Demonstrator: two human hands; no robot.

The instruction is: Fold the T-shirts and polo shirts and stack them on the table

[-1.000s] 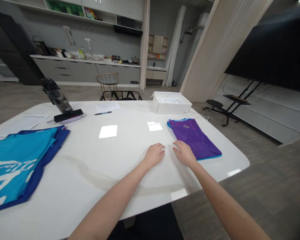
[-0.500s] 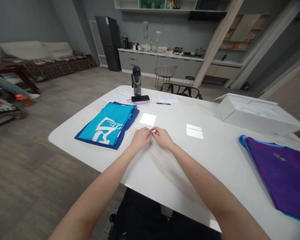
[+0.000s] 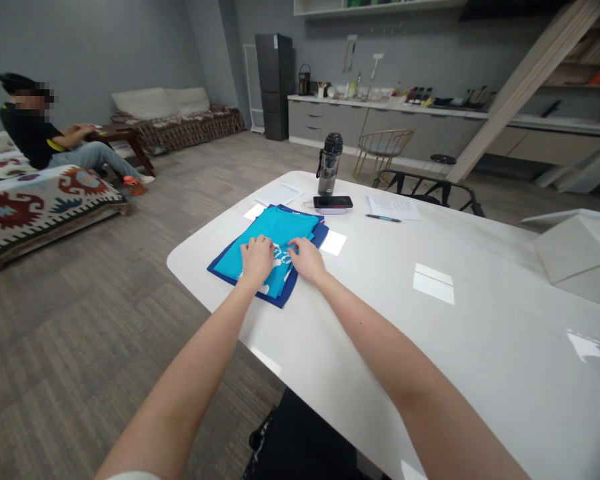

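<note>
A folded bright-blue T-shirt [image 3: 245, 248] with white print lies on a folded dark-blue garment [image 3: 321, 235] at the table's left end. Over the shirt's middle is my left hand [image 3: 258, 259], its bent fingers a little apart and seeming to rest on the cloth. At the shirt's right side, my right hand [image 3: 307, 260] has its thumb and forefinger curved towards the white print with a small gap between them. Nothing shows in either hand. Part of the print is hidden behind my left hand and wrist.
On the white table [image 3: 380, 293] behind the shirt stand a black-topped bottle [image 3: 329, 163] and a phone [image 3: 333, 201]. Papers [image 3: 394, 207] and a pen [image 3: 383, 218] lie to their right. A white box [image 3: 580, 257] is at far right. A person [image 3: 35, 133] sits at left.
Both hands have parted from a pinch over the bare table and moved left onto the blue T-shirt. The view has turned left, bringing the seated person in and most of the purple garment out.
</note>
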